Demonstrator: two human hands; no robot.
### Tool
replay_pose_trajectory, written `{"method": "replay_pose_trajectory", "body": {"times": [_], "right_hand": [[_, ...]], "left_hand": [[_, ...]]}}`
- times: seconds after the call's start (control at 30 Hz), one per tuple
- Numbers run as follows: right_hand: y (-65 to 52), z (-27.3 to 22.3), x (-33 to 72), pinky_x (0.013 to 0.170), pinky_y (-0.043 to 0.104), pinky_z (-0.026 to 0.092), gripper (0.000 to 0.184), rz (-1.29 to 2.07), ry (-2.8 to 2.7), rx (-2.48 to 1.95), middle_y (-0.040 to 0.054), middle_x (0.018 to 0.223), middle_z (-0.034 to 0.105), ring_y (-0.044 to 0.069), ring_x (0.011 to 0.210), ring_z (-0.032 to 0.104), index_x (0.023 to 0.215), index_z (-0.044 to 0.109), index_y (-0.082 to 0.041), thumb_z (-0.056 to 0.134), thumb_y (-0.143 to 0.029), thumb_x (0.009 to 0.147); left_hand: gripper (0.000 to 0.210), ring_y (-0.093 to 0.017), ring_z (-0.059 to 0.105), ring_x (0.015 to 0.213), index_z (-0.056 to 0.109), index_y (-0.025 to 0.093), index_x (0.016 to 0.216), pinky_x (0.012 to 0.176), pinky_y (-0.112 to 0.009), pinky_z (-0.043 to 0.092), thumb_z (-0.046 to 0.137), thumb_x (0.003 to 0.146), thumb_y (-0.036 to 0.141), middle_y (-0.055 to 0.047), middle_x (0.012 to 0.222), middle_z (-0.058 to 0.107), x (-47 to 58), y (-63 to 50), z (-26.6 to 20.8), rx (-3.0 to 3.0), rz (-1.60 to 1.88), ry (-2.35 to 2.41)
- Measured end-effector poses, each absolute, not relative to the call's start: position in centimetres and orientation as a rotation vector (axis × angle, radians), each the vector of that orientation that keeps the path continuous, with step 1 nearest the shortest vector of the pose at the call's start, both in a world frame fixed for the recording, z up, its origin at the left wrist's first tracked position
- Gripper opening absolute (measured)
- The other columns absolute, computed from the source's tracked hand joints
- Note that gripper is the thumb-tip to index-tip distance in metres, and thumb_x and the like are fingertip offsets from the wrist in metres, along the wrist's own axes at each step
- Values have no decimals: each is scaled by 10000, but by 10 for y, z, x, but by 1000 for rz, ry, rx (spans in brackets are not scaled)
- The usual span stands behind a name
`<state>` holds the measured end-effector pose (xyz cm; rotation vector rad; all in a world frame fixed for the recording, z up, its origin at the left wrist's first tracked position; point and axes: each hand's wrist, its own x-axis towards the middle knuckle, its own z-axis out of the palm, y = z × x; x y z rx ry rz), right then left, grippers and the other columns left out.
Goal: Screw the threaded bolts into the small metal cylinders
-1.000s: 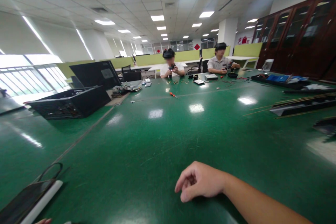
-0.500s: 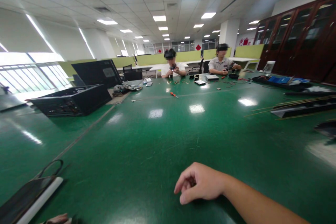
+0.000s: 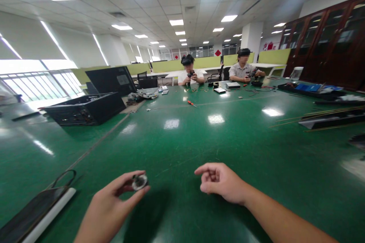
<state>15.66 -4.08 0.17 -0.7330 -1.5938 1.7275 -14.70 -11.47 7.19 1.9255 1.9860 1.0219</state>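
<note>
Pinched between the thumb and fingertips of my left hand (image 3: 110,203) is a small round part (image 3: 139,182) with a pale rim and a dark middle; its exact kind cannot be made out. The hand is raised over the green tabletop (image 3: 176,148), left of centre. Across from it, my right hand (image 3: 224,183) hovers above or rests lightly on the table, holding nothing. Its index finger points left, the other fingers curl loosely, and a gap separates the thumb from the index finger.
A dark flat object with a white edge (image 3: 61,204) and a cable loop lies at the lower left. Farther back are an open black computer case (image 3: 85,110) and an orange screwdriver (image 3: 191,103). Two people sit at the far side. Trays and thin rods line the right.
My left hand has come up from the bottom left edge into view, carrying the small round part. My right hand has risen slightly, its index finger now straighter. The view has shifted a little.
</note>
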Motion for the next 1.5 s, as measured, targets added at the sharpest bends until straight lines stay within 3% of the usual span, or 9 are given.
{"method": "replay_pose_trajectory", "body": {"times": [0.13, 0.27, 0.5, 0.67, 0.87, 1.27, 1.5], "right_hand": [[-25, 7, 178, 726, 284, 463, 457, 1201, -1660, -824, 57, 1001, 614, 135, 799, 579, 1222, 579, -159, 647, -166, 770], [-12, -1, 191, 756, 315, 469, 577, 779, -1805, -999, 78, 1114, 607, 179, 910, 578, 1277, 532, -205, 594, -75, 718], [-7, -19, 179, 726, 297, 465, 614, 940, -1894, -1070, 51, 1097, 617, 165, 844, 599, 1303, 528, -229, 663, -117, 714], [-6, -16, 173, 734, 301, 468, 436, 1003, -1928, -1127, 17, 939, 654, 157, 748, 600, 1148, 650, -213, 700, -142, 721], [-7, -14, 170, 720, 303, 483, 281, 1060, -1934, -1163, 37, 918, 688, 183, 758, 602, 1040, 716, -215, 697, -183, 762], [-10, -7, 170, 770, 310, 485, 229, 1045, -1938, -1187, 42, 971, 719, 197, 827, 643, 1035, 728, -215, 666, -201, 814], [-8, -6, 173, 708, 285, 448, 135, 972, -2033, -1153, 17, 837, 700, 176, 752, 628, 950, 749, -232, 659, -225, 850]], "left_hand": [[255, -209, 681, 838, 725, 200, 969, 758, -320, 554, 748, 744, 318, -44, 929, 734, -75, -60, 73, 2080, 965, 1588], [242, -189, 647, 842, 741, 220, 1021, 775, -307, 521, 739, 780, 251, -38, 904, 692, -37, -29, 47, 2220, 909, 1378], [404, -194, 646, 901, 695, 228, 1130, 826, -325, 510, 765, 738, 162, -44, 982, 686, -45, -18, 6, 2196, 955, 1207], [289, -183, 645, 844, 703, 212, 977, 768, -298, 492, 778, 712, 126, -28, 903, 695, -43, -16, 7, 2127, 1018, 1198], [303, -181, 652, 854, 739, 216, 988, 772, -291, 498, 788, 706, 117, -39, 922, 696, -42, -16, 5, 2086, 1020, 1165], [297, -162, 649, 838, 752, 220, 989, 760, -269, 492, 797, 710, 129, -28, 910, 693, -41, -14, 1, 2078, 992, 1181], [281, -169, 649, 857, 745, 215, 999, 775, -272, 497, 783, 729, 149, -38, 935, 691, -40, -15, 0, 2123, 986, 1153]]}}
